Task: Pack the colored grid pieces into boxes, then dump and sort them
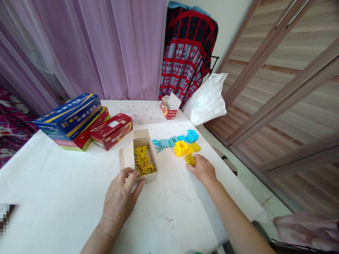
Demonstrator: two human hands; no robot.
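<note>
A small open cardboard box (129,155) sits mid-table with several yellow interlocking plastic pieces (143,161) inside. My left hand (120,197) rests at the box's near end, fingers closed against its front wall. To the right, my right hand (202,170) lies on the table, fingertips pinched on a yellow piece (190,159). Just beyond it lie more yellow pieces (182,148) joined into a cluster and several blue pieces (172,141) in a row.
Stacked blue and red boxes (71,120) and another red box (113,130) stand at the left. A small red-and-white carton (169,107) sits at the far edge. A white plastic bag (209,100) lies off the right side. The table's white cover (66,197) ends at right.
</note>
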